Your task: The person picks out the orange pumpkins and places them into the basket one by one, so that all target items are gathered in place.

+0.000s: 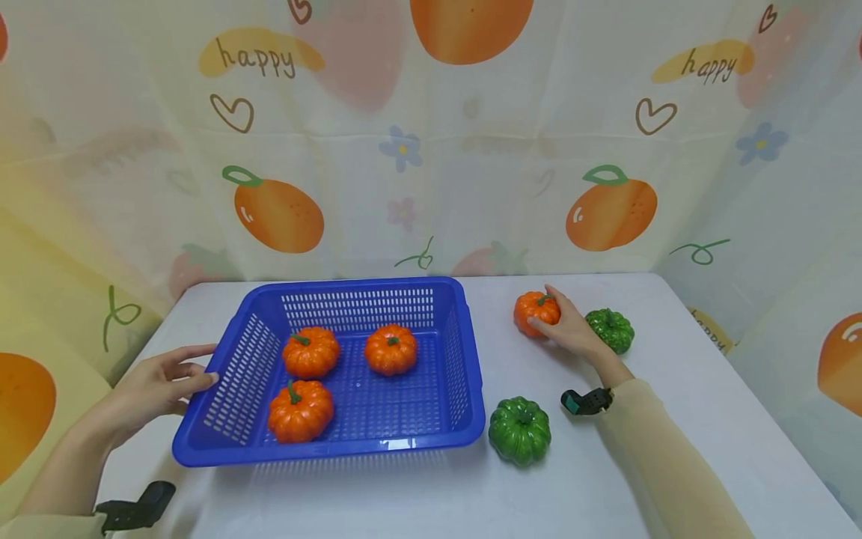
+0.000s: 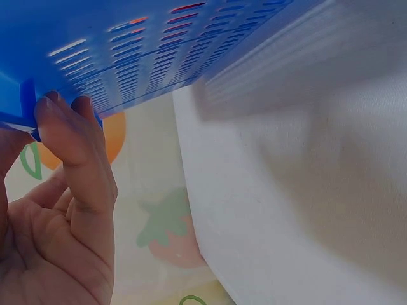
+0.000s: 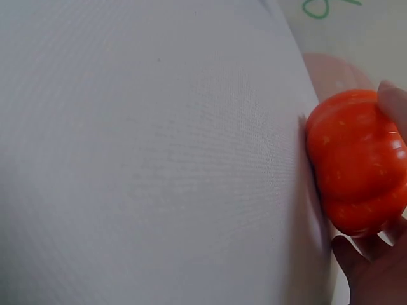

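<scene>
A blue plastic basket [image 1: 329, 454] with slotted walls stands left of centre on the white table. My left hand [image 1: 158, 385] holds its left rim, and the left wrist view shows the fingers [image 2: 76, 136] bent against the rim. Inside lie three orange pumpkins: one at the back left [image 1: 311, 352], one at the front left [image 1: 301, 412] and one near the middle [image 1: 391, 349]. To the right of the basket, my right hand [image 1: 572, 327] grips another orange pumpkin [image 1: 534, 314] between thumb and fingers. In the right wrist view this pumpkin [image 3: 356, 165] sits at or very near the tabletop.
A green pumpkin [image 1: 520, 432] lies just beside the basket's front right corner. Another green pumpkin [image 1: 610, 330] is right behind my right hand, towards the table's right side. Behind the white table [image 1: 680, 419] hangs a fruit-patterned curtain [image 1: 444, 202].
</scene>
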{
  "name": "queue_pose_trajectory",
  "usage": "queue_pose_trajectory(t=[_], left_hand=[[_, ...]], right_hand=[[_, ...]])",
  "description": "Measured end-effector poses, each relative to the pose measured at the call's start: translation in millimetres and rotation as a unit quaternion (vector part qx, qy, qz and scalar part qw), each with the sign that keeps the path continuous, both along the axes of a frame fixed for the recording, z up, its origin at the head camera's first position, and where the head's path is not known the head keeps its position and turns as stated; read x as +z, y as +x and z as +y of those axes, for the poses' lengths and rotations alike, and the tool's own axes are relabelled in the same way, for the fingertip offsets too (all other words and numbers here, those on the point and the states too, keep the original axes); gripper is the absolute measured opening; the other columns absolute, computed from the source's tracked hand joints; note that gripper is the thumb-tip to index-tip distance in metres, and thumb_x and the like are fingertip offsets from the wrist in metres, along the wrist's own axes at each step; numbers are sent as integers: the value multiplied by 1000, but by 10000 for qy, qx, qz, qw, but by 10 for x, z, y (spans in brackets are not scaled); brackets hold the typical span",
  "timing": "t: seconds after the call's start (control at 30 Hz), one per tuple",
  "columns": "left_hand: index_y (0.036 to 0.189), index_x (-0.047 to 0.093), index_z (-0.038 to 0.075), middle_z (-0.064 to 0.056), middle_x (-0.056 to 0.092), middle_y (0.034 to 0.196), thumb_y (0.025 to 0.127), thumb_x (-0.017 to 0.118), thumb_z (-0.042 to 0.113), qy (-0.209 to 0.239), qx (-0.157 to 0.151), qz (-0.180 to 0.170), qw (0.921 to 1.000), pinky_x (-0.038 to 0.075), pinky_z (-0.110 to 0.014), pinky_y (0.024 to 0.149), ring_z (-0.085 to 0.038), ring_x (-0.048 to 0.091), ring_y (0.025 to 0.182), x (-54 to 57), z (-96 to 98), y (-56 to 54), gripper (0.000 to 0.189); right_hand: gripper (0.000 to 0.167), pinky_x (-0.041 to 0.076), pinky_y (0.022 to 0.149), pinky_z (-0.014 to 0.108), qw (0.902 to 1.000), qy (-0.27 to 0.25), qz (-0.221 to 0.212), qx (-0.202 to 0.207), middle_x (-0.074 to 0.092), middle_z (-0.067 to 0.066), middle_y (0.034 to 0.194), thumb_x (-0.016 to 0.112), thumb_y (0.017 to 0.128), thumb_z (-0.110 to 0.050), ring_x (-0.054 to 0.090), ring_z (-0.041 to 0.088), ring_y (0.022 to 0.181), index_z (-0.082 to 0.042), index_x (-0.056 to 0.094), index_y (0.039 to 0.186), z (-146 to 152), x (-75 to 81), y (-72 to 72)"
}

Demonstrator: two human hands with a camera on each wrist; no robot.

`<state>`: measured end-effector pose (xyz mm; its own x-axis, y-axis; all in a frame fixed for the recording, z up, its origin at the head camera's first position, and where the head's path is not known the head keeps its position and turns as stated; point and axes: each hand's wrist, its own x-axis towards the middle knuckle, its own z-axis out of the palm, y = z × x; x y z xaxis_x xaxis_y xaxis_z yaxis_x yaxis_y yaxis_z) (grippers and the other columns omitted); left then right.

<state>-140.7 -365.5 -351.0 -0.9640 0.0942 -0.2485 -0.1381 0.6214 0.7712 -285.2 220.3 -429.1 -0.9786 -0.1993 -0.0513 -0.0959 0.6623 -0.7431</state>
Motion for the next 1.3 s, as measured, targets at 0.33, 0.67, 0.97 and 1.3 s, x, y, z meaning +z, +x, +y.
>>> queue_pose_trajectory(t=[0.33, 0.67, 0.97, 1.3], left_hand=[[143, 20, -4, -9, 60, 94, 93, 55, 27, 62, -13, -10, 10000, 55, -29, 69, -15, 62, 78, -12, -12, 10, 69], [143, 20, -4, -9, 60, 94, 93, 55, 27, 54, -4, -11, 10000, 55, -29, 69, -15, 62, 78, -4, -10, 7, 69], [143, 21, -5, -9, 60, 94, 93, 55, 27, 26, 14, 8, 10000, 55, -29, 69, -14, 62, 78, -2, -11, 4, 68], [143, 21, -4, -10, 61, 95, 92, 56, 29, -30, 34, -14, 10000, 55, -29, 69, -15, 62, 79, 0, -5, -1, 70]], right_hand=[[81, 30, 103, 55, 9999, 60, -67, -99, 22, 26, 145, 58, 88, -41, 30, 42, 129, -5, 14, 147, -6, 10, 6], [78, 33, 103, 54, 9999, 11, -65, -127, 26, 26, 143, 58, 89, -37, 34, 41, 126, -3, 17, 145, -11, 11, 9], [79, 32, 103, 54, 9999, 6, -55, -150, 26, 24, 144, 61, 87, -39, 33, 40, 127, -5, 19, 145, -11, 14, 0], [79, 31, 103, 54, 9997, 35, 223, -70, 27, 22, 144, 62, 86, -40, 34, 38, 127, -7, 21, 145, -16, 95, 2]])
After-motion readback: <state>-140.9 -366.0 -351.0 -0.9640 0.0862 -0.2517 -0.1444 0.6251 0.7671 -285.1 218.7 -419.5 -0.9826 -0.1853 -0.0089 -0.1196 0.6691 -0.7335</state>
